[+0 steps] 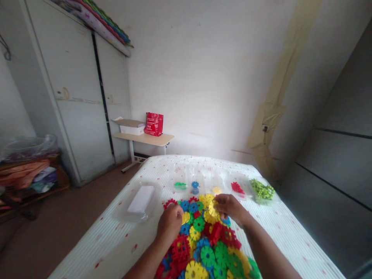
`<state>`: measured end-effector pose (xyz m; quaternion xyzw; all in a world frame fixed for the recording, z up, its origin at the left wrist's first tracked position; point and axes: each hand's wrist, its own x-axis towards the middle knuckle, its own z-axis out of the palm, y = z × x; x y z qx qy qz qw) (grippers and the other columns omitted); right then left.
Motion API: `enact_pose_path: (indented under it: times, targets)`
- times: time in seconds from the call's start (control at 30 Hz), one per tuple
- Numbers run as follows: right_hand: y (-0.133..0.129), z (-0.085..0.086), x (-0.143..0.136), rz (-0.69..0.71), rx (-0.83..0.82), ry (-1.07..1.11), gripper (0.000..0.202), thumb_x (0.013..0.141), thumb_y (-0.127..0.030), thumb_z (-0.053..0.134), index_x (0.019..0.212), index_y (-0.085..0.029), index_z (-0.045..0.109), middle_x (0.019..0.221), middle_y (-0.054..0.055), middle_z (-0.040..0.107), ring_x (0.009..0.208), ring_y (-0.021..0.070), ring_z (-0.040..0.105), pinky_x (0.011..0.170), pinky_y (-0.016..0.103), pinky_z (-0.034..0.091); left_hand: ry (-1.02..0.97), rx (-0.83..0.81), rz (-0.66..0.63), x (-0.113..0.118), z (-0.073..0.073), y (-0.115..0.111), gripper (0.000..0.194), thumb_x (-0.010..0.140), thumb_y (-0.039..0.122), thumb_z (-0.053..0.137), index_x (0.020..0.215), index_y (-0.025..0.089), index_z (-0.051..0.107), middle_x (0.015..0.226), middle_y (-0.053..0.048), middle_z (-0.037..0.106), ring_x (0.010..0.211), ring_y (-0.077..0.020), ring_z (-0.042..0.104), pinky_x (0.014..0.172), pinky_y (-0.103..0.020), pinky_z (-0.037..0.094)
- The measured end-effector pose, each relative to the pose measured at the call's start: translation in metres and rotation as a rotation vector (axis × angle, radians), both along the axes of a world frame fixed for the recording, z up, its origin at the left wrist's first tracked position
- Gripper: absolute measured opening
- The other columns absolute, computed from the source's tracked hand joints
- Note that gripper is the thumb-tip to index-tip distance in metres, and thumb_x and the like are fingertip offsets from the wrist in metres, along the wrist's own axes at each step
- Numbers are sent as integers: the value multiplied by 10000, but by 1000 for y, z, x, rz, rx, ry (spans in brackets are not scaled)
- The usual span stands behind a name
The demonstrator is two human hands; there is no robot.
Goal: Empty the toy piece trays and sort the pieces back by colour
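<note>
A heap of plastic building pieces lies before me, with notched discs in yellow, green and blue (207,255) and red square pieces (180,248). My right hand (231,208) pinches a yellow notched disc (213,209) at the heap's far right side. At the heap's left edge, my left hand (171,221) is closed with its fingers curled. A yellow disc (186,217) shows right at its fingertips; whether the hand grips it I cannot tell. Beyond the heap, clear trays hold small sorted lots: green discs (180,185), blue discs (195,185), a yellow disc (216,190) and red pieces (237,188).
A clear tub with a white block (141,199) stands left on the striped tablecloth (116,240). At the far right is a tub of light green pieces (261,190). A small side table (165,140) bears a red bag (154,124) and a white box (132,129).
</note>
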<state>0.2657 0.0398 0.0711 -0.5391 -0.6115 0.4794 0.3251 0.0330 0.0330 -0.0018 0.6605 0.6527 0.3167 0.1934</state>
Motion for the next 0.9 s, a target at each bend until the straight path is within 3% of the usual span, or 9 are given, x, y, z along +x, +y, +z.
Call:
enact_pose_path:
  times: [0.2, 0.37, 0.53, 0.67, 0.77, 0.9]
  targets:
    - [26, 26, 16, -329, 359, -251, 170, 672, -256, 522, 747, -165, 645, 439, -43, 534, 383, 85, 473, 390, 193, 330, -4, -2, 2, 0, -2, 0, 243, 712, 8, 440, 688, 182, 608, 759, -5, 610, 756, -113, 559, 702, -199, 380]
    - [44, 28, 24, -433, 427, -326, 269, 729, -298, 493, 905, -175, 654, 629, 23, 656, 503, 121, 599, 457, 205, 425, -2, 3, 0, 0, 0, -1, 236, 716, 13, 443, 686, 181, 607, 763, -7, 615, 761, -112, 562, 711, -199, 386]
    - [31, -2, 31, -446, 565, -385, 295, 778, -307, 406, 855, -151, 643, 735, 82, 680, 531, 147, 619, 532, 252, 469, -4, 7, -8, 0, 1, -2, 253, 693, -4, 440, 688, 181, 612, 765, -10, 627, 774, -120, 570, 720, -210, 401]
    - [8, -36, 46, -327, 762, -494, 294, 800, -341, 402, 821, -174, 643, 792, 88, 696, 658, 183, 660, 625, 274, 499, -14, 32, -50, 2, 8, -3, 262, 692, 4, 447, 728, 181, 636, 801, -21, 658, 808, -136, 588, 754, -231, 431]
    - [-7, -57, 59, -288, 758, -571, 292, 800, -315, 390, 815, -196, 657, 813, 76, 708, 735, 194, 669, 683, 280, 503, -21, 57, -118, 3, 17, -1, 261, 722, 42, 464, 793, 196, 661, 861, -11, 689, 863, -136, 609, 805, -231, 443]
    - [-13, -73, 69, -316, 647, -640, 318, 801, -295, 361, 825, -199, 663, 829, 78, 715, 750, 196, 668, 689, 274, 500, 23, 55, -179, 7, 29, 7, 252, 777, 118, 463, 883, 205, 675, 924, -9, 699, 894, -128, 618, 826, -219, 442]
